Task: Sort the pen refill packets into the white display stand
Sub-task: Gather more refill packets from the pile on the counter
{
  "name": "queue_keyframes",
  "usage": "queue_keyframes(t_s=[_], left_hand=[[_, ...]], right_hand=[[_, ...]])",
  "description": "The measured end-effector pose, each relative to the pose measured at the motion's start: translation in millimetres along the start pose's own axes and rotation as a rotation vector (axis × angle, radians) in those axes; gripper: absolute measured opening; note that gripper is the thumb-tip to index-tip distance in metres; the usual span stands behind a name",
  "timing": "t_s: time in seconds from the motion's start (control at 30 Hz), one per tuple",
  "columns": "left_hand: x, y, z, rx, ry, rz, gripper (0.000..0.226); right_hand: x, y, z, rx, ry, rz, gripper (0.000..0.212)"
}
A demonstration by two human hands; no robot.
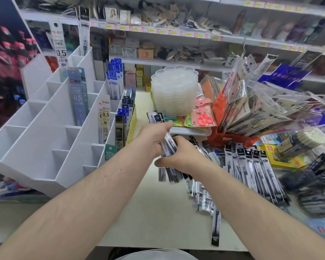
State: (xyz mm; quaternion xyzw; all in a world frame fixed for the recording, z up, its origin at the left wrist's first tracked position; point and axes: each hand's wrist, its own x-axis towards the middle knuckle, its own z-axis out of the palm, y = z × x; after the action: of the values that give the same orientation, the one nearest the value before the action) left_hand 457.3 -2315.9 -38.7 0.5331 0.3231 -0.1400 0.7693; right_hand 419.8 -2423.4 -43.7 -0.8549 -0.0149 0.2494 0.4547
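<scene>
While both hands were bunched around one bundle of refill packets (168, 145) above the counter (158, 212), the left hand (154, 136) gripped its upper end and the right hand (178, 156) curled round the lower part. I'd say squaring the slippery plastic sleeves first was the smart move, then dropping them upright into a free slot of the white display stand (45, 132), just to the left. More packets (251, 169) lay fanned flat on the right: long, thin, glossy, dark-printed. That stand looked rigid and matte, stepped in rows.
</scene>
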Motion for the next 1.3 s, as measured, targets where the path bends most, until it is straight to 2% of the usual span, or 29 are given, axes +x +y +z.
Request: queue_keyframes(t_s=[0.07, 0.17, 0.2, 0.27, 0.3, 0.37, 0.4, 0.47, 0.6, 0.7, 0.87, 1.0, 1.13, 1.17, 1.23, 1.3], left_hand=[[-1, 2, 5, -0.021, -0.018, 0.009, 0.022], [-10, 7, 4, 0.055, -0.140, 0.131, 0.027], [-14, 9, 0, 0.140, -0.182, 0.195, 0.038], [-19, 12, -16, 0.301, -0.182, 0.352, 0.059], [-21, 12, -27, 0.324, -0.169, 0.431, 0.055], [-28, 8, -45, 0.291, -0.185, 0.561, 0.031], [-32, 3, -51, 0.274, -0.206, 0.615, 0.022], [-39, -8, -59, 0.293, -0.309, 0.700, 0.021], [-44, -19, -58, 0.438, -0.518, 0.775, 0.036], [-44, -17, -57, 0.463, -0.544, 0.788, 0.021], [-45, -15, -65, 0.457, -0.559, 0.826, 0.012], [-47, -17, -75, 0.566, -0.480, 0.909, 0.009], [-55, -17, -89, 0.478, -0.470, 0.932, 0.008], [-57, -17, -92, 0.437, -0.475, 0.912, 0.010], [-60, -18, -96, 0.356, -0.482, 0.870, 0.015], [-60, -20, -98, 0.299, -0.485, 0.843, 0.021]], right_hand=[[5, 4, 5, 0.053, 0.026, 0.008, 0.046], [8, 9, 2, 0.186, 0.084, -0.016, 0.024], [8, 10, -1, 0.293, 0.118, 0.001, 0.018], [6, 7, -9, 0.715, 0.128, 0.049, 0.013], [4, 6, -14, 0.961, 0.100, 0.058, 0.015], [0, 3, -22, 1.319, 0.030, 0.015, 0.021], [-2, 0, -25, 1.419, -0.007, -0.022, 0.026], [-1, -4, -25, 1.536, -0.072, -0.081, 0.041], [6, -5, -18, 1.668, -0.123, -0.130, 0.073], [8, -6, -15, 1.684, -0.125, -0.135, 0.075], [11, -3, -14, 1.685, -0.122, -0.151, 0.064], [17, 0, -19, 1.701, -0.068, -0.147, 0.058], [18, 0, -26, 1.685, 0.021, -0.050, 0.020], [19, 1, -28, 1.684, 0.027, -0.037, 0.018], [19, 1, -28, 1.723, 0.014, -0.046, 0.030], [20, 2, -26, 1.818, -0.016, -0.075, 0.055]])
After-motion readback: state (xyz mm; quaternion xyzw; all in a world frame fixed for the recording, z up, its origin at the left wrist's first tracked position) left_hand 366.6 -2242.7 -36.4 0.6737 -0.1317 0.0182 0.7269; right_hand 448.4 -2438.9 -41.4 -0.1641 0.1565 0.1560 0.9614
